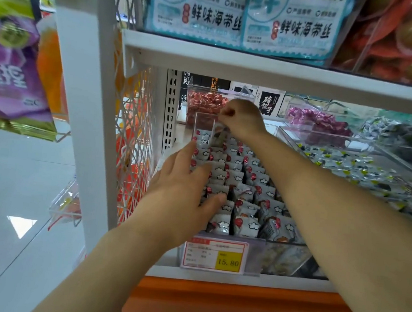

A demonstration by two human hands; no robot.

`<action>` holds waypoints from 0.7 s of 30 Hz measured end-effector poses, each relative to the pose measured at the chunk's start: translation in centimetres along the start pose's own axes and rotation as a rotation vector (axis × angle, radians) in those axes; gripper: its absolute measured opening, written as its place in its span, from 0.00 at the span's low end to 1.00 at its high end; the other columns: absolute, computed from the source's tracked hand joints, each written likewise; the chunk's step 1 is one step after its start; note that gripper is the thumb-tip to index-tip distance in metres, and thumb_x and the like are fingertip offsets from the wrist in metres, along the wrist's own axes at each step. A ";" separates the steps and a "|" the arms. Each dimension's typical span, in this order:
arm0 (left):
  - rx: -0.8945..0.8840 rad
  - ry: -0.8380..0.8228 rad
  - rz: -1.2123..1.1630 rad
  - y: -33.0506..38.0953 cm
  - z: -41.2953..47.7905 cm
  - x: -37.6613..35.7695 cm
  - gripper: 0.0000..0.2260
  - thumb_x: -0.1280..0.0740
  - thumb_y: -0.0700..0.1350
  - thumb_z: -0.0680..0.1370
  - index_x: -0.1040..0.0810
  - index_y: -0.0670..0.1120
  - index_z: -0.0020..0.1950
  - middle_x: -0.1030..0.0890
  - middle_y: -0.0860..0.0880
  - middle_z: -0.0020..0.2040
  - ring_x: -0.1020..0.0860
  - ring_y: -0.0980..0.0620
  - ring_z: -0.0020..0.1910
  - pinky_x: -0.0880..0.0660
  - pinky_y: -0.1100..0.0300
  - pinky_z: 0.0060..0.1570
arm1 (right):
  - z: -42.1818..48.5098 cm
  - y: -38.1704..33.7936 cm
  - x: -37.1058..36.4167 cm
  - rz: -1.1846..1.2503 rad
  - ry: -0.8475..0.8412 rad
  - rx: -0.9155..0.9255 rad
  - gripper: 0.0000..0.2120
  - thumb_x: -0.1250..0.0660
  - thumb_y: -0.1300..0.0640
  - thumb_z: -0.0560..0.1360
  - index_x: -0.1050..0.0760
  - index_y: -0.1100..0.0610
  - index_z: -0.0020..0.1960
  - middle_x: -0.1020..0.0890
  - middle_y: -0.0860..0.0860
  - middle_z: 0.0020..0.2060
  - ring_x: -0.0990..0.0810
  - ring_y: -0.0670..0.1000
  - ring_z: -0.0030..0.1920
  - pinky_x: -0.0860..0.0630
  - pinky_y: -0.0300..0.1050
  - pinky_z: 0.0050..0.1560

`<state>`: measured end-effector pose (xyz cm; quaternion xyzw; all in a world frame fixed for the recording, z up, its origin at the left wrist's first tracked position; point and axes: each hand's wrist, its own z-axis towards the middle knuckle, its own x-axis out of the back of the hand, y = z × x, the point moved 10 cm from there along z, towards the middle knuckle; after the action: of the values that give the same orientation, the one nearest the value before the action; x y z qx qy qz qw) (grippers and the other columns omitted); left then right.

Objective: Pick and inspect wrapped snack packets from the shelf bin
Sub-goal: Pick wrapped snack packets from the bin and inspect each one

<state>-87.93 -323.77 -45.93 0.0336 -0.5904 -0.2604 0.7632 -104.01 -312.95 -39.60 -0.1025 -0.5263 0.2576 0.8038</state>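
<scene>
While the left hand (184,186) lies spread, fingers flat on the snack packets (246,225) in the clear bin (204,121), the right hand (243,119) pinches one packet (218,134) just above the bin's far end, close under the upper shelf (258,69).

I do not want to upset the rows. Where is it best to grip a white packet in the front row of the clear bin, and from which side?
Probably pinch the top edge of the front-row packet from above. The packets stand upright, packed tightly, so only tops are free, and the bin wall covers the front. The right hand pinches a back packet so.
</scene>
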 end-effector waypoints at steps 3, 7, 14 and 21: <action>0.002 0.012 -0.026 0.0 -0.1 0.2 0.28 0.44 0.62 0.77 0.43 0.53 0.75 0.58 0.56 0.76 0.58 0.54 0.74 0.50 0.50 0.72 | -2.8 0.0 5.2 0.159 0.304 -0.012 0.05 0.36 0.60 0.77 0.24 0.61 0.47 0.20 0.54 0.46 0.26 0.48 0.43 0.31 0.36 0.45; -0.021 0.156 0.013 0.6 -1.0 1.8 0.26 0.44 0.58 0.78 0.42 0.51 0.74 0.50 0.51 0.77 0.54 0.51 0.75 0.51 0.48 0.72 | -9.3 2.0 9.4 0.453 0.564 -0.118 0.03 0.37 0.62 0.77 0.27 0.58 0.44 0.22 0.53 0.44 0.24 0.49 0.41 0.25 0.38 0.41; -0.048 0.410 -0.185 3.4 -4.3 5.0 0.22 0.41 0.52 0.78 0.33 0.47 0.70 0.32 0.50 0.62 0.31 0.54 0.57 0.36 0.63 0.54 | -19.5 4.0 9.3 0.897 0.419 -0.297 0.03 0.37 0.62 0.78 0.26 0.61 0.46 0.20 0.56 0.40 0.21 0.45 0.27 0.22 0.38 0.29; 0.070 0.240 -0.594 3.0 -5.7 2.4 0.10 0.41 0.50 0.79 0.23 0.48 0.54 0.20 0.50 0.40 0.25 0.61 0.31 0.29 0.67 0.27 | -24.2 3.0 7.6 1.246 0.269 -0.374 0.07 0.38 0.64 0.77 0.23 0.61 0.42 0.20 0.52 0.34 0.21 0.45 0.29 0.23 0.37 0.30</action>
<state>-81.19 -323.71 -44.47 0.2611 -0.4692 -0.4456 0.7163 -80.77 -303.87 -45.18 -0.5569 -0.2995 0.5635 0.5317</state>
